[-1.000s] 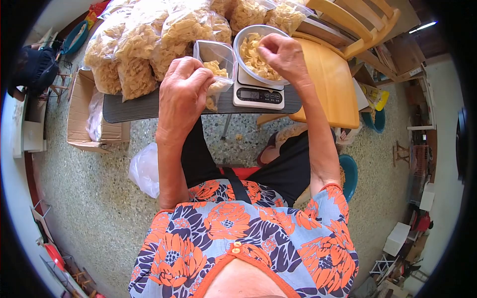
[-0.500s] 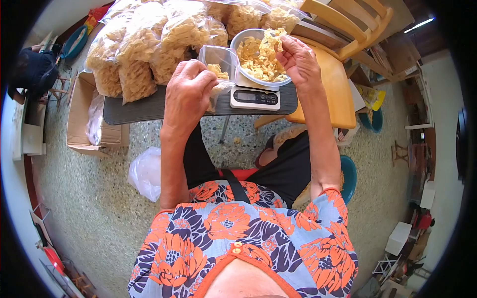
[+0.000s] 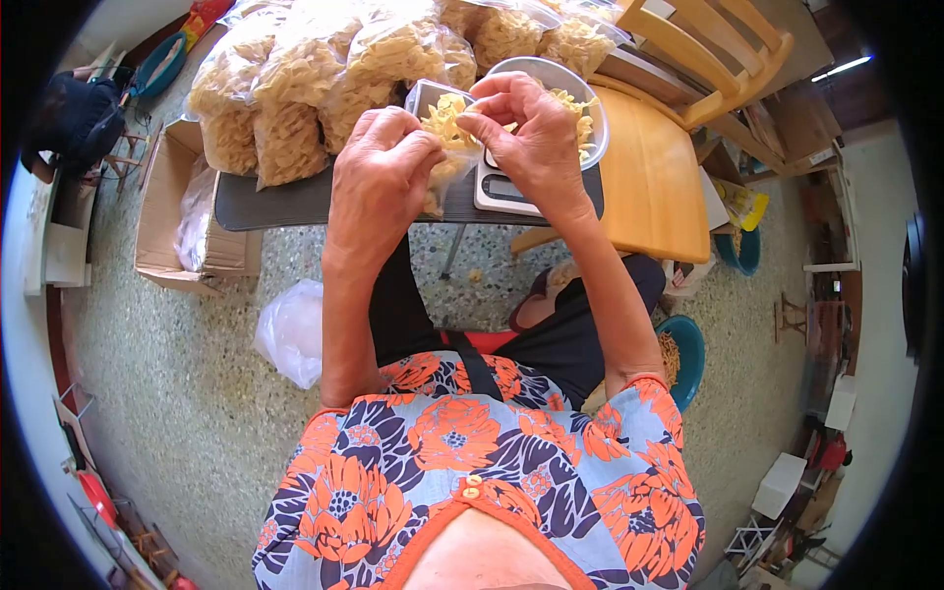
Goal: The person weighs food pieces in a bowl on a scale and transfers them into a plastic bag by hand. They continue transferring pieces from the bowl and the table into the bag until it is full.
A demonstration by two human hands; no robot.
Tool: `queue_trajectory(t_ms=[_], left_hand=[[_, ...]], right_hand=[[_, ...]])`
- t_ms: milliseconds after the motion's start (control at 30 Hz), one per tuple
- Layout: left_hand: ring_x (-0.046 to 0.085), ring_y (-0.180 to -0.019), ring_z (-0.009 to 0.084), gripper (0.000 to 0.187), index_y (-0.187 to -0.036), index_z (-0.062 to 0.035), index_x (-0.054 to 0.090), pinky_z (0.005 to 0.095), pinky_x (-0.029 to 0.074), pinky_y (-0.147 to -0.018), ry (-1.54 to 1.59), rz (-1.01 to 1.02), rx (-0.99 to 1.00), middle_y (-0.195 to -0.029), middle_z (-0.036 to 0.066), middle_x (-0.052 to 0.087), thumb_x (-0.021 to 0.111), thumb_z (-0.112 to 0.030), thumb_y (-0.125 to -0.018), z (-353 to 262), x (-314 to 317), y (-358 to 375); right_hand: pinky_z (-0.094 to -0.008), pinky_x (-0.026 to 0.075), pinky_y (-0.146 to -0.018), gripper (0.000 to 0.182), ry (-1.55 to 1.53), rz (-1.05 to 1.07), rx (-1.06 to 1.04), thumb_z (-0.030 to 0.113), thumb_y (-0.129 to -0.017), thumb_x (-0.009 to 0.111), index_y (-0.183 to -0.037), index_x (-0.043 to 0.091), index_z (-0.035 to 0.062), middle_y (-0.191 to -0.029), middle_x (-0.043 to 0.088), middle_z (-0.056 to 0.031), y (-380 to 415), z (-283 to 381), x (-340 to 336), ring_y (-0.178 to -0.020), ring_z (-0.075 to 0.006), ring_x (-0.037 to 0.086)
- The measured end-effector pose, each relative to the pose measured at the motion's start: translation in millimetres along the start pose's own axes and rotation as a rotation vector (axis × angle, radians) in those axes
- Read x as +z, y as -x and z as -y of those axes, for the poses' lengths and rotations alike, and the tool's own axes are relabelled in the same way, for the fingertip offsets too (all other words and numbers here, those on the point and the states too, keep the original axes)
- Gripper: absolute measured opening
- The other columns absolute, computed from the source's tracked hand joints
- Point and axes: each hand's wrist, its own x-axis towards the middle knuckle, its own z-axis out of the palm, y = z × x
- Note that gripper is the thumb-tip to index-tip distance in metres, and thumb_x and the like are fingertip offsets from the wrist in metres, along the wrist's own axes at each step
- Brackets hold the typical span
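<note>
The small clear bag (image 3: 450, 165) is at the upper centre of the frame, at the near edge of the dark surface (image 3: 270, 202), with pale yellow flakes (image 3: 447, 120) inside and at its mouth. The left hand (image 3: 379, 177) pinches the bag's near left side between thumb and bent fingers. The right hand (image 3: 536, 138) is at the opening, its fingers curled and the thumb and forefinger drawn together beside the flakes; whether they grip any cannot be told.

Just behind the right hand is a white bowl (image 3: 602, 123) of similar flakes, partly hidden by that hand. The scale (image 3: 500, 189) lies below it, its right part covered by the wrist. Large filled bags (image 3: 290, 143) crowd the surface from the upper left to the top centre, blocking the space beyond the small bag. A wooden chair (image 3: 654, 162) hems in the right end.

At the left, an open cardboard box (image 3: 167, 221) holds clear plastic, and a whitish plastic bag (image 3: 293, 332) lies on the floor (image 3: 206, 393). A teal basin (image 3: 691, 359) sits beside the right forearm. Another person (image 3: 79, 123) in dark clothing is at the upper left, well apart from the hands.
</note>
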Motion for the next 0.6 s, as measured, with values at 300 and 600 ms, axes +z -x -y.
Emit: queue_trajectory(t_ms=[300, 600], left_hand=[[0.065, -0.092, 0.0304, 0.012, -0.092, -0.0008, 0.074, 0.0410, 0.053, -0.081, -0.016, -0.008, -0.002, -0.093, 0.011, 0.066, 0.080, -0.002, -0.082, 4, -10, 2], [0.065, -0.093, 0.0299, 0.012, -0.093, -0.0011, 0.074, 0.0411, 0.052, -0.082, -0.026, -0.022, -0.026, -0.093, 0.011, 0.067, 0.079, 0.000, -0.082, 3, -13, 2]], right_hand=[[-0.0387, 0.049, -0.097, 0.044, 0.472, 0.380, -0.571, 0.041, -0.107, 0.052, -0.096, 0.079, 0.0084, -0.100, 0.078, -0.0065, -4, -7, -5, -0.104, -0.0276, 0.067], [-0.0317, 0.056, -0.079, 0.023, 0.018, 0.080, -0.164, 0.023, -0.102, 0.067, -0.094, 0.077, 0.0043, -0.093, 0.077, -0.0101, -9, -4, -41, -0.088, -0.0196, 0.073]])
